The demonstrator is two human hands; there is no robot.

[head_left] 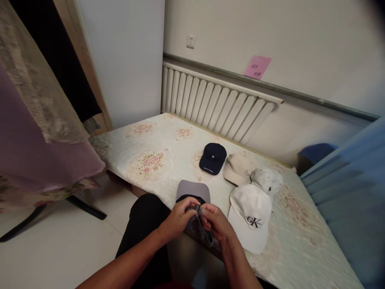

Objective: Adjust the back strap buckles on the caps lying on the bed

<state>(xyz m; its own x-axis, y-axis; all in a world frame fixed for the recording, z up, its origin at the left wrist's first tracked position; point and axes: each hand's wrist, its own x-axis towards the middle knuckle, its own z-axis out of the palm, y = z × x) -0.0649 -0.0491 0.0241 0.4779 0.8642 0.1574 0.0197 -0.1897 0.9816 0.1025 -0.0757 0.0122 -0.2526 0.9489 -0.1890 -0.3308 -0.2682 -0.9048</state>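
A grey cap (193, 189) lies at the bed's near edge, its brim pointing away from me and its strap side toward me. My left hand (181, 214) pinches the cap's dark back strap, near what looks like a buckle. Close against it, my right hand (215, 218) grips the same strap from the other side. A loose end of the strap loops down below the fingers. To the right sits a white cap (249, 216) with black letters. Behind it are a smaller white cap (267, 180), a beige cap (239, 166) and a navy cap (213, 158).
The caps rest on a bed (150, 138) with a flowered cover. A radiator (210, 102) runs along the wall behind it. Clothes (39, 120) hang at the left over dark stand legs (86, 206). A blue curtain (349, 192) borders the right side.
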